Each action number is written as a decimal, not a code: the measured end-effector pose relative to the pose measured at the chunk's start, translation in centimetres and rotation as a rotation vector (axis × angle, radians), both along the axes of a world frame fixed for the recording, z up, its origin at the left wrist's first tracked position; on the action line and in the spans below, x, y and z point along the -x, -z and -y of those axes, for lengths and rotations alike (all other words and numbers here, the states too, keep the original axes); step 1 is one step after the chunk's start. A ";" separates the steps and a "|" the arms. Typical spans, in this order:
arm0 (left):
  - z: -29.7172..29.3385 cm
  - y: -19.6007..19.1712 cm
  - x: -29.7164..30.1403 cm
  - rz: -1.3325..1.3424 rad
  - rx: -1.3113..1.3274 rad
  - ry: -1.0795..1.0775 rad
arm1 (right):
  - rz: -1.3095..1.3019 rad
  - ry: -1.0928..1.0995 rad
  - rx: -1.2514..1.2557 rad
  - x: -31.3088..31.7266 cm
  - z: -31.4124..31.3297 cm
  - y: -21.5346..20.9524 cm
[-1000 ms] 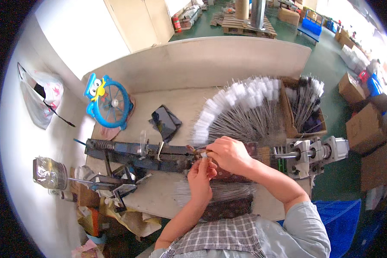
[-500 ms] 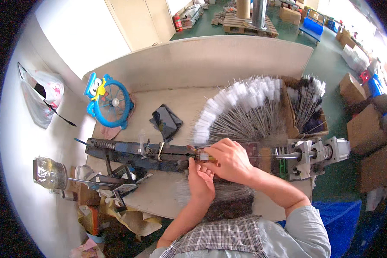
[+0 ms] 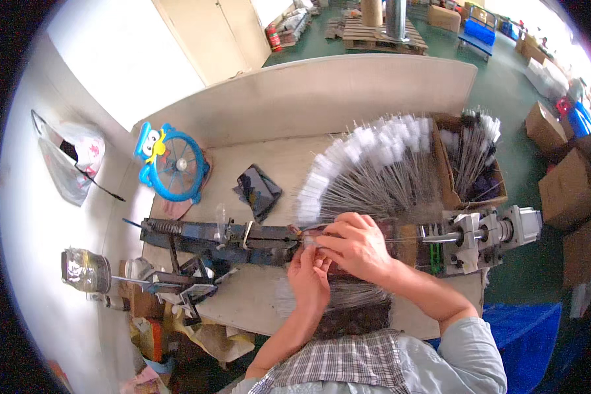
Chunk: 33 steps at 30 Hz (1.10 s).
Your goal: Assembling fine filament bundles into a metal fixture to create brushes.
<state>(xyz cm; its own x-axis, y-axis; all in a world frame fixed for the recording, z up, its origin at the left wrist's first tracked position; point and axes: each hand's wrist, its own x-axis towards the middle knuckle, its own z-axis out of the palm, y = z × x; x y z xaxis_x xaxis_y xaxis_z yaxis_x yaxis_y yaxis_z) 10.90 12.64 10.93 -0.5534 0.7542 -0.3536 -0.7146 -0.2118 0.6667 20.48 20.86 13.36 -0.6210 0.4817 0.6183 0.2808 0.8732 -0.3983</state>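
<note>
My left hand (image 3: 308, 279) and my right hand (image 3: 356, 246) meet at the middle of a long dark machine bar (image 3: 262, 244), both with fingers pinched together. Between the fingertips is a small whitish piece (image 3: 309, 241), too small and too covered to name. Just behind the hands, a wide fan of white-tipped wire brushes (image 3: 368, 167) lies on the table. More thin wires or bristles (image 3: 358, 295) lie below my right wrist, partly hidden by the forearm. To the right, the bar's line continues into a metal shaft with a motor (image 3: 522, 226).
A blue duck-shaped fan (image 3: 174, 164) and a dark phone-like item (image 3: 259, 190) are on the table (image 3: 243, 154). A carton of brushes (image 3: 469, 164) stands at right. A metal frame (image 3: 187, 282) sticks out front left. A raised board (image 3: 308, 92) closes the back.
My right fingers have shifted and drawn closer round the small whitish piece, which shows less now. The left hand stays nearly in place. The whole view has shifted slightly.
</note>
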 end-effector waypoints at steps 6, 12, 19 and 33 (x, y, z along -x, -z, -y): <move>0.0 1.9 0.4 -0.033 -0.057 0.038 | -0.012 0.015 0.013 -0.6 -0.2 -0.9; 0.1 2.1 0.6 0.098 -0.098 0.034 | 0.039 -0.026 0.029 0.6 0.0 -0.5; 0.3 1.3 0.6 0.204 -0.111 0.073 | 0.002 0.022 0.023 1.7 1.0 -0.6; -0.1 0.6 0.3 0.099 -0.090 0.001 | 0.023 0.180 -0.053 0.3 1.1 -0.4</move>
